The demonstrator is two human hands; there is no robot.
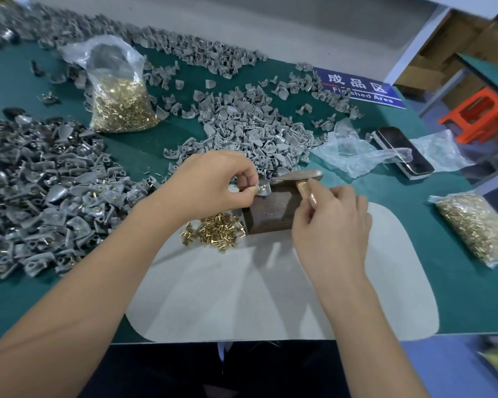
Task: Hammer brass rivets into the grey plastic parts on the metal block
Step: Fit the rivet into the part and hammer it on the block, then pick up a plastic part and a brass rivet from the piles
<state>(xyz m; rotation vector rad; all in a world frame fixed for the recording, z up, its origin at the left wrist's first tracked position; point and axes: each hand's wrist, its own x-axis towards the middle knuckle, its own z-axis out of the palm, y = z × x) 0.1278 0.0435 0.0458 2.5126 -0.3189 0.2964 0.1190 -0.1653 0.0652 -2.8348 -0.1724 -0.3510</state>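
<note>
On the metal block (273,206), grey plastic part (263,191) pinched by left hand (213,182) fingers, right hand (331,216) gripping hammer (306,183).

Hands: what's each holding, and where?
Left hand pinches a grey plastic part at its edge on the metal block. Right hand grips the hammer by its handle.

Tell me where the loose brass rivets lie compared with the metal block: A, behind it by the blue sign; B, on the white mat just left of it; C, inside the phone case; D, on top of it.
B: the loose brass rivets lie scattered on the white mat right beside the left face of the metal block.
</note>
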